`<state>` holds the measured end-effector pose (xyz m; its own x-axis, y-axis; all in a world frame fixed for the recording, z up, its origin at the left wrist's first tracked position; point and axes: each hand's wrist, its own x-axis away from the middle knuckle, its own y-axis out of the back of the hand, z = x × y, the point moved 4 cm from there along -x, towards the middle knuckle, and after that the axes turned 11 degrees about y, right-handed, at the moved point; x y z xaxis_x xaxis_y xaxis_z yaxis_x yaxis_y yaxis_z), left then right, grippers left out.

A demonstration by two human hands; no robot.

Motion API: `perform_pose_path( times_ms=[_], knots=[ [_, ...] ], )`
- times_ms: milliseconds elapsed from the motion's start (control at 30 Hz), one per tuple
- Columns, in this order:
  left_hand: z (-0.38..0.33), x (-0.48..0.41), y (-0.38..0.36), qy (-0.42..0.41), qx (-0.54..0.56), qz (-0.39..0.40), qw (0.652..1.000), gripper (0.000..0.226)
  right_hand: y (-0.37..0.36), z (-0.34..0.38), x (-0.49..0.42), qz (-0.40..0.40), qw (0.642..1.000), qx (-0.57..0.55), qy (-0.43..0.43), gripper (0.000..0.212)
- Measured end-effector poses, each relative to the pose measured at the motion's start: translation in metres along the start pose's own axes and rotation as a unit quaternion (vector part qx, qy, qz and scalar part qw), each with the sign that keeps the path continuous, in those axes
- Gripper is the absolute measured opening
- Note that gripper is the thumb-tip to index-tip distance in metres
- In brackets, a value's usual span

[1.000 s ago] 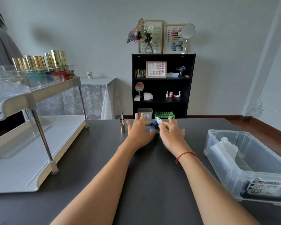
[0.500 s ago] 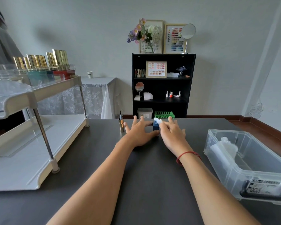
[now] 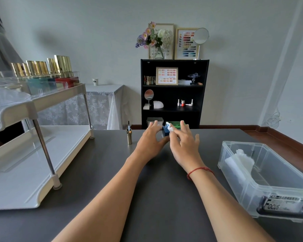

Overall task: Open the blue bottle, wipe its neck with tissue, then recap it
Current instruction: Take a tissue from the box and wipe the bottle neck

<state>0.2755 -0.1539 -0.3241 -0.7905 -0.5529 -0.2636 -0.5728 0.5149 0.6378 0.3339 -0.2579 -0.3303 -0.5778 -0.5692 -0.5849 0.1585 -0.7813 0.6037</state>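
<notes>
White tissue pinched between thumb and forefinger of right hand, pressed on top of blue bottle; other fingers splayed. Left hand grips bottle, thumb on near side, fingers spread. Bottle uncapped, by far edge of tabletop, mid-width. Gold cap with brush stands upright just left of left hand. Clear bin by right edge.

Nail salon, gold-capped polish bottles on a rack, colour swatch charts, nail lamp on shelf
</notes>
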Motion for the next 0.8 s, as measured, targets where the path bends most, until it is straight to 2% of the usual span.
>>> perform_pose_path(
  times_ms=[300,533,800],
  knots=[
    [0.0003,-0.0019,-0.0005,-0.002,0.01,-0.017,1.0,0.046,-0.0002,-0.0002,-0.0006,-0.001,1.0,-0.005,0.004,0.041],
    [0.0005,-0.004,-0.0041,0.0,-0.033,-0.035,0.999,0.048,0.0002,-0.0024,0.0,-0.007,1.0,-0.012,-0.009,0.04],
    [0.0006,-0.0047,-0.0024,0.001,-0.012,-0.037,0.999,0.048,0.0,0.0,0.0005,-0.015,1.0,-0.009,0.0,0.041]
  ],
)
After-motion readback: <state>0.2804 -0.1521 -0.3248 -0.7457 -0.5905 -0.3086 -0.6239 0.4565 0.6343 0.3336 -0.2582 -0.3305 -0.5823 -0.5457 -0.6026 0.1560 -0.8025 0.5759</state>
